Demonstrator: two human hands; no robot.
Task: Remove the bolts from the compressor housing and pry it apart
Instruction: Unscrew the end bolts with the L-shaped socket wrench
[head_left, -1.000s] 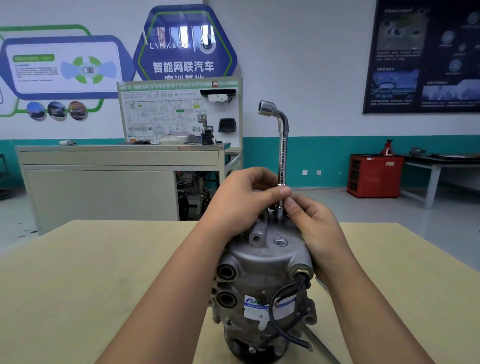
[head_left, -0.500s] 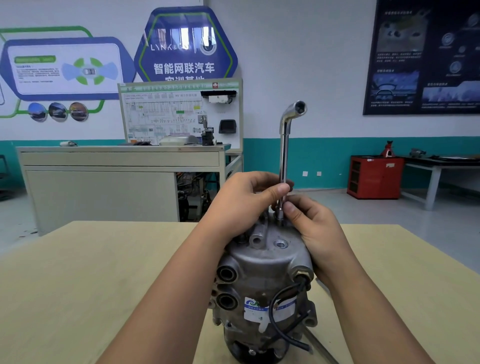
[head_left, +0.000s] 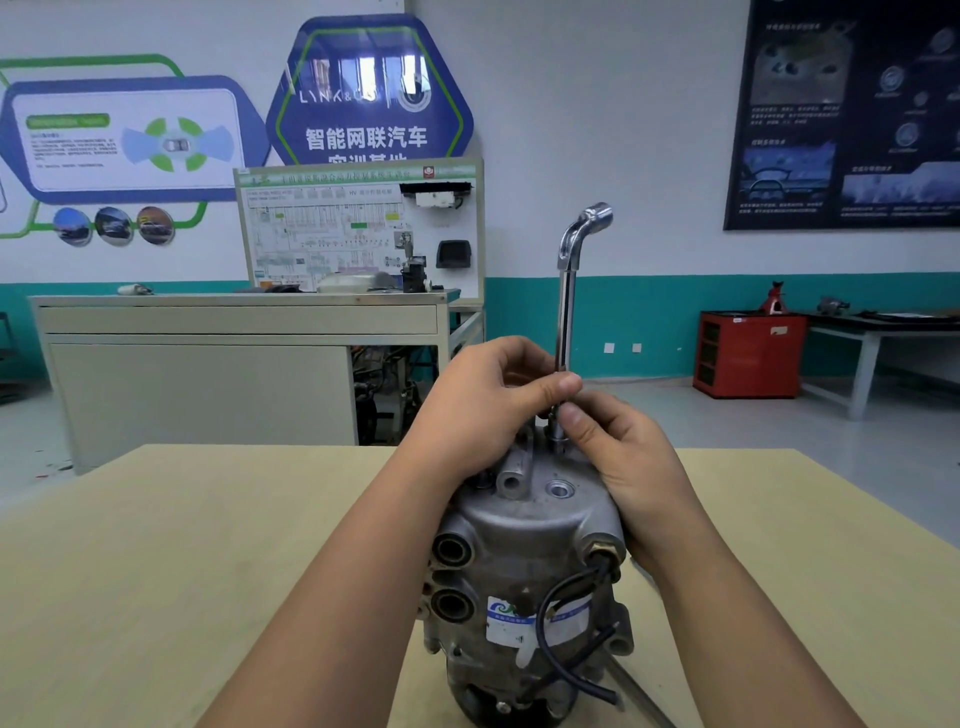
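Atop compressor housing (head_left: 530, 525), left hand (head_left: 478, 410), right hand (head_left: 623, 457) pinching upright wrench (head_left: 566, 291), workbench (head_left: 208, 332) behind

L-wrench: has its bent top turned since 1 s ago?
Yes. The L-wrench has spun about its upright shaft: the bent top pointed left, toward the white training board, and now points right, toward the red cabinet.

1 compressor (head_left: 524, 545). 1 wooden table (head_left: 156, 571). 1 socket wrench (head_left: 565, 312). 2 hands: left hand (head_left: 478, 410), right hand (head_left: 628, 467). On the compressor: 2 round ports (head_left: 451, 551), 1 black cable (head_left: 545, 623), 1 open hole (head_left: 560, 489) on top. Background: 1 red cabinet (head_left: 748, 356), 1 red jack stand (head_left: 775, 299), 2 wall sockets (head_left: 609, 347), 3 round photos (head_left: 111, 226), 1 dark poster (head_left: 841, 114), 1 wiring display board (head_left: 337, 234), 1 grey workbench (head_left: 208, 364), 1 blue hexagon sign (head_left: 369, 93).
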